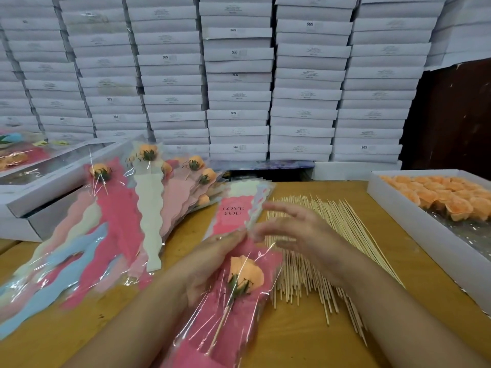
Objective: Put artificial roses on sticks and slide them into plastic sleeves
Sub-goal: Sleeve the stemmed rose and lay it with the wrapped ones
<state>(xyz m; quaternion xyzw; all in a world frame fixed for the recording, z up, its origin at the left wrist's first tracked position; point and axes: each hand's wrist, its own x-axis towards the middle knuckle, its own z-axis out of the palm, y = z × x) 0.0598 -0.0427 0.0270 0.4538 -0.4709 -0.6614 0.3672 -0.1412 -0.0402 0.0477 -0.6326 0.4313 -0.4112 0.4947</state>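
The left hand lies along the left side of a pink plastic sleeve near the front edge of the surface, its fingers stretched forward and pressing the film, with no visible curl around it. Inside this sleeve an orange rose sits on its stick, the flower toward the back and the stick toward the front edge. The right hand hovers above the heap of bare sticks, its fingers spread wide and holding nothing; it is blurred, so I cannot tell if it touches anything.

The risks, as I judge them:
- The film is thin and slippery. If the left hand presses unevenly, the sleeve may slide on the surface and the rose may come out crooked.
- The sleeve's right side lies over the heap of sticks, so a quick pull may scatter them toward the front edge.
- The pack of empty sleeves lies just behind; a careless grab may take two at once.
- The box of loose roses stands at the right edge, so a wide reach could knock its wall.
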